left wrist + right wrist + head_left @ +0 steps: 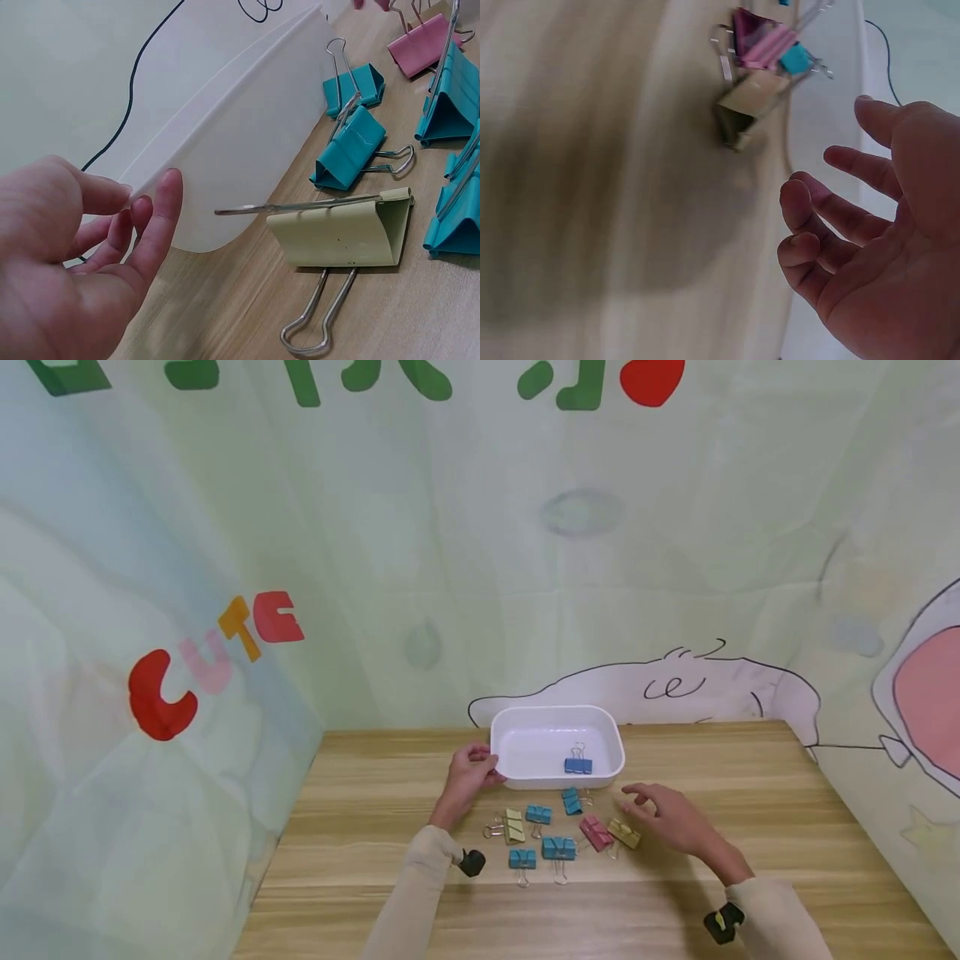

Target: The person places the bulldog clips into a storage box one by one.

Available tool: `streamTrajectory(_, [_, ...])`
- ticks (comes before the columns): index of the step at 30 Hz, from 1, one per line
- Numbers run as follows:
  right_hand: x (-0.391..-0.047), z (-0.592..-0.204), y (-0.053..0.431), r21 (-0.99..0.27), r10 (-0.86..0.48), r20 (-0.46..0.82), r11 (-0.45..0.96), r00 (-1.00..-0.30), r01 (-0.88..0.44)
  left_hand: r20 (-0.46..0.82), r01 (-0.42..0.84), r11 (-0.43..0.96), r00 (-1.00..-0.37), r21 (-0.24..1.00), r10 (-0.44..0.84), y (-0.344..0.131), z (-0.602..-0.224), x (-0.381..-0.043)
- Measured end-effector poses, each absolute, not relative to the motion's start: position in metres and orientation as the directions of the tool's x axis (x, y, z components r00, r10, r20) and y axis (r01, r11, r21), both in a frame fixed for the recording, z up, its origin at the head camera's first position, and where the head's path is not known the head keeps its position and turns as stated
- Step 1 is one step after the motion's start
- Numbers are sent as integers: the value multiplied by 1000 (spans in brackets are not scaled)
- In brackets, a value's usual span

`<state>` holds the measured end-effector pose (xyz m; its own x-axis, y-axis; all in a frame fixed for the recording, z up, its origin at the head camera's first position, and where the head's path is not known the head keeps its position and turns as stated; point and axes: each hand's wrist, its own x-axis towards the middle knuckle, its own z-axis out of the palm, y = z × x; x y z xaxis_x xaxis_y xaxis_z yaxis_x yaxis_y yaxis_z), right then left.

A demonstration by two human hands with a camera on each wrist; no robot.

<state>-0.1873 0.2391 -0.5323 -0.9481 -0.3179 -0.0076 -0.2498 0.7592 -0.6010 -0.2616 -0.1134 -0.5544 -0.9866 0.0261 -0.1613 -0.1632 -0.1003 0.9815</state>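
My left hand (467, 778) pinches the left rim of a white plastic tray (558, 783), thumb on one side and fingers on the other in the left wrist view. Inside the tray lies one blue binder clip (578, 767). My right hand (672, 819) hovers to the right of the clips with fingers loosely bent and nothing in them. Closest to it is a dull yellow binder clip (624, 833), beside a pink binder clip (596, 832). A pale yellow binder clip (341, 236) lies near my left hand.
Several teal binder clips, among them a larger teal clip (558, 848) and a small teal clip (522, 859), lie in front of the tray on the wooden table (375, 843). A printed cloth backdrop (450, 610) rises behind the table's back edge.
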Motion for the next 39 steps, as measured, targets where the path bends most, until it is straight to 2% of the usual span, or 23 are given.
streamTrajectory(9, [-164,-558,243,-599,-374,68,726,-925,-338,-161,-164,-109,-986,981,34,-111,-554,-259])
streamTrajectory(19, [-155,-565,235,-500,-384,65,786,-921,-363,-154,-156,-105,-988,982,30,-113,-552,-258])
streamTrajectory(29, [-154,-576,225,-455,-314,146,821,-938,-346,-160,-161,-94,-987,982,21,-113,-552,-260])
streamTrajectory(39, [-153,-581,221,-466,-233,203,831,-951,-303,-167,-169,-97,-986,981,28,-112,-554,-260])
